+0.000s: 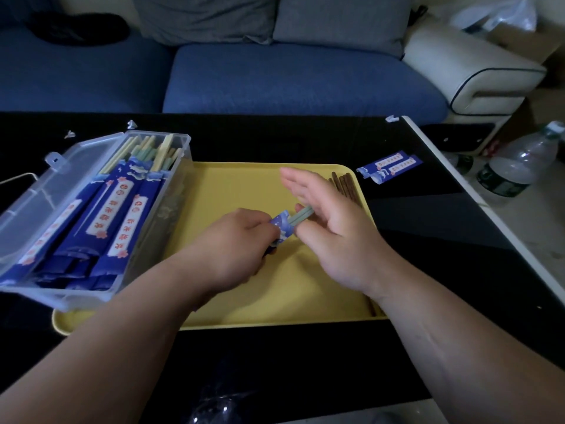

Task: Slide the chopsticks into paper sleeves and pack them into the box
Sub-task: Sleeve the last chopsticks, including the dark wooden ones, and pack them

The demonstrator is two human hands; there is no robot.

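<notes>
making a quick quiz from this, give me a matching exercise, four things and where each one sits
Things: 1 clear box; 2 brown chopsticks; 3 spare paper sleeves; 4 plastic bottle.
Places: A on the black table past the yellow tray's far right corner; B beyond the table's right edge; C over the tray's left side; D on the tray's right side.
Pairs: 1-C, 2-D, 3-A, 4-B.
</notes>
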